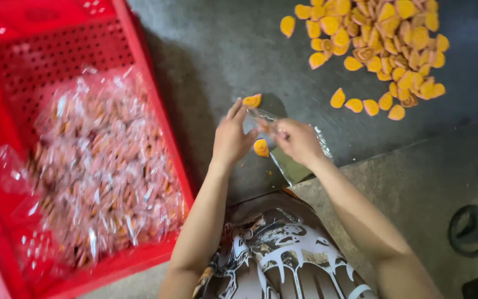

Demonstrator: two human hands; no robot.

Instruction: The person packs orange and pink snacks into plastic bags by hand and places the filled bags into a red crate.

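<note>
My left hand (231, 137) pinches an orange heart-shaped biscuit (252, 101) at its fingertips, above the dark table (222, 50). My right hand (297, 141) is closed on a small clear plastic bag (283, 130), held open beside the left hand. A second orange biscuit (260, 148) lies between the two hands. A big heap of the same orange biscuits (380, 44) is spread over the table at the far right.
A red plastic crate (139, 83) on the left holds a pile of clear packets with wrapped biscuits (100, 171). A metal corner edge (291, 169) lies under my right wrist. A dark round base (471, 230) stands on the concrete floor at the lower right.
</note>
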